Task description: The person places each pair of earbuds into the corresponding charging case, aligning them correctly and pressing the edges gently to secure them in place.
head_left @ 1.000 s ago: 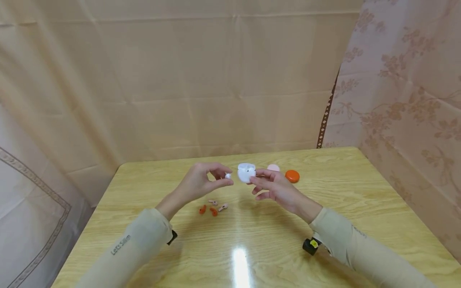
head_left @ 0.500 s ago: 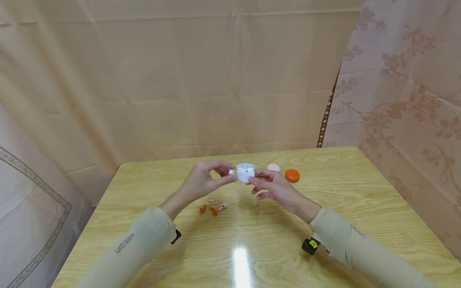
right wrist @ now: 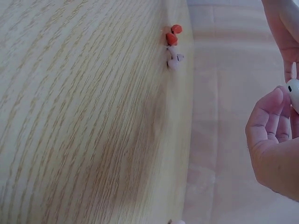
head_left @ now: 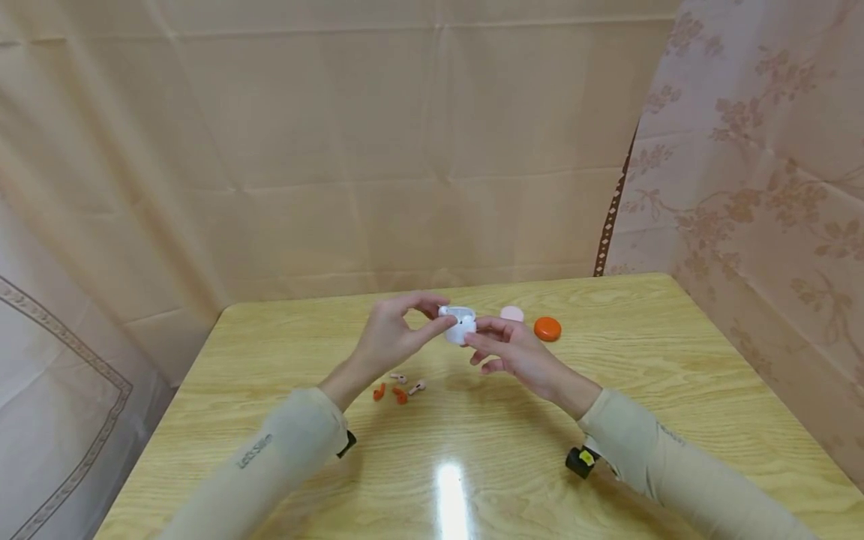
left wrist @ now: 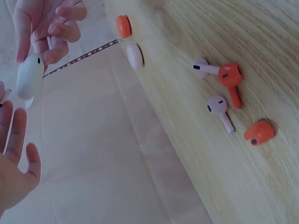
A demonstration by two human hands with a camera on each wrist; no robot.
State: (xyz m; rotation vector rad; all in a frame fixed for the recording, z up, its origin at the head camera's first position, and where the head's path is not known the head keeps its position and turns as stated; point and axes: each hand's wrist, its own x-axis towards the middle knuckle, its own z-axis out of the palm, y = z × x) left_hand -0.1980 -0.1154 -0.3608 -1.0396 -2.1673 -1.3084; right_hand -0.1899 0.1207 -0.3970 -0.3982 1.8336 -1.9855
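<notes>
Above the table, my right hand [head_left: 520, 358] grips a white earbud case [head_left: 461, 334] with its lid up, between thumb and fingers. My left hand [head_left: 388, 334] pinches a white earbud [head_left: 443, 309] at the upper left of that case, its thumb overlapping the case's front. In the left wrist view the earbud [left wrist: 7, 95] shows only as a small stem at the frame's edge. The case [left wrist: 29, 79] hangs from the right hand's fingertips there. At the right wrist view's edge, the case [right wrist: 294, 93] is partly cut off.
Loose on the wooden table [head_left: 513, 465] lie two orange earbuds [head_left: 400, 395] and two pink earbuds [head_left: 418, 387], left of centre. Behind the right hand sit a round pink case [head_left: 511, 313] and a round orange case [head_left: 547, 328]. Curtains [head_left: 432, 150] hang beyond the table.
My left hand has moved right and slightly up, bringing the white earbud from beside the case to its upper left edge. The right hand and case have hardly moved.
</notes>
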